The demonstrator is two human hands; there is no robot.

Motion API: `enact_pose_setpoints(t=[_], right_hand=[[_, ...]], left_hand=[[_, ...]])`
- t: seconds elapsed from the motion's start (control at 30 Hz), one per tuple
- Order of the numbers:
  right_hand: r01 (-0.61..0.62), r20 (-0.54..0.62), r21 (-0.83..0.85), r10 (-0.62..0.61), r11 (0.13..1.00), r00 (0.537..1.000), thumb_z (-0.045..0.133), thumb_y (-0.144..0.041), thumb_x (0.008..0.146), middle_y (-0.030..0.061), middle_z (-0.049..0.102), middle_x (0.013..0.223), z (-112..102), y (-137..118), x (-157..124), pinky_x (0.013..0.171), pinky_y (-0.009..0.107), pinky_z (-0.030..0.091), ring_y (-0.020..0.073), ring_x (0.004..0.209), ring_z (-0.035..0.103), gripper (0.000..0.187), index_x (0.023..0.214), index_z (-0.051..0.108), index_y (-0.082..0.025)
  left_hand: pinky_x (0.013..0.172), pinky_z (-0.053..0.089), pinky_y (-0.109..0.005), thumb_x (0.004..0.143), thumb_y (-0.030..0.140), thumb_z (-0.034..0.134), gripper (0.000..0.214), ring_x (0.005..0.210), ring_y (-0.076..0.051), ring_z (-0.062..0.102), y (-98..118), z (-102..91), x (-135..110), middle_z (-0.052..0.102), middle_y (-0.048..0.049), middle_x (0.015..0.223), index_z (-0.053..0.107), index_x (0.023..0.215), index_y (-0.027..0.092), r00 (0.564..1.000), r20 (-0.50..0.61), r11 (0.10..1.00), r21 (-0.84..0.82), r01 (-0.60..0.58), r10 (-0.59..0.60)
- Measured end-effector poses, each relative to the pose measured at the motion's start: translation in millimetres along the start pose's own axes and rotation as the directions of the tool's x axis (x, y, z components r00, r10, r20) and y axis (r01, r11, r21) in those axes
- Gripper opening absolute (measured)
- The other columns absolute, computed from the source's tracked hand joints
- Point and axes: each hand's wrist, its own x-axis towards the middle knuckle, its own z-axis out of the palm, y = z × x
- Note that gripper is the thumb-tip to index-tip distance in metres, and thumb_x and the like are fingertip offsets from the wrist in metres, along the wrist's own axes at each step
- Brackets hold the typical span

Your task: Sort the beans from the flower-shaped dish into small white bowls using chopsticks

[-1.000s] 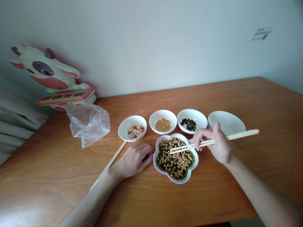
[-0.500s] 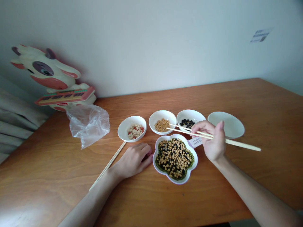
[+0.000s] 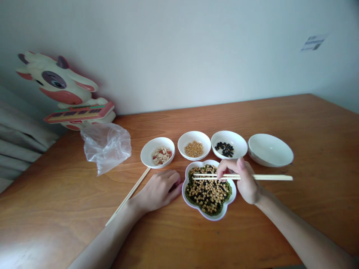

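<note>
A flower-shaped white dish (image 3: pixel 209 216) of mixed yellow, black and green beans sits in front of me. My right hand (image 3: pixel 244 181) is closed on a pair of chopsticks (image 3: pixel 269 177), held level with the tips over the dish's left part. My left hand (image 3: pixel 158 188) rests on the table with curled fingers touching the dish's left rim. Behind stand small white bowls: one with pale and red kernels (image 3: pixel 157 152), one with yellow beans (image 3: pixel 194 145), one with black beans (image 3: pixel 228 144), and an empty one (image 3: pixel 270 150).
A single loose chopstick (image 3: pixel 127 196) lies on the wooden table (image 3: pixel 308 123) left of my left hand. A crumpled clear plastic bag (image 3: pixel 106 146) and a cow-shaped toy (image 3: pixel 66 91) stand at the back left against the wall.
My right hand brought the chopstick tips from the yellow-bean bowl back over the mixed-bean dish. The left hand has stayed put.
</note>
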Motion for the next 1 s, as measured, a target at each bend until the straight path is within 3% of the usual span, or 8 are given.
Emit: enact_pose_setpoints(t=[0.17, 1.0], right_hand=[[0.036, 0.044, -0.094, -0.032, 0.995, 0.998, 0.016, -0.06, 0.11, 0.0029, 0.066, 0.072, 1.2, -4.7, 0.8, 0.065, 0.032, 0.043, 0.0173, 0.067, 0.059, 0.074, 0.077, 0.069, -0.021], [0.029, 0.039, -0.073, -0.026, 0.997, 0.999, 0.016, -0.061, 0.109, 0.004, 0.066, 0.07, 4.6, -3.2, -0.1, 0.061, 0.032, 0.045, 0.0187, 0.064, 0.059, 0.074, 0.076, 0.07, -0.021]], left_hand=[[0.066, 0.04, -0.027, 0.107, 0.034, 0.048, 0.024, 0.073, -0.015, 0.055, 0.6, 0.0, -0.2, 0.062, -0.003, 0.087, 0.052, 0.089, 0.019, 1.0, 0.009, 1.0, 0.001, 0.004, -0.004], [0.065, 0.041, -0.028, 0.108, 0.034, 0.047, 0.025, 0.072, -0.015, 0.055, 2.6, -1.4, 0.5, 0.063, -0.0036, 0.086, 0.054, 0.088, 0.019, 1.0, 0.003, 1.0, 0.001, 0.004, -0.004]])
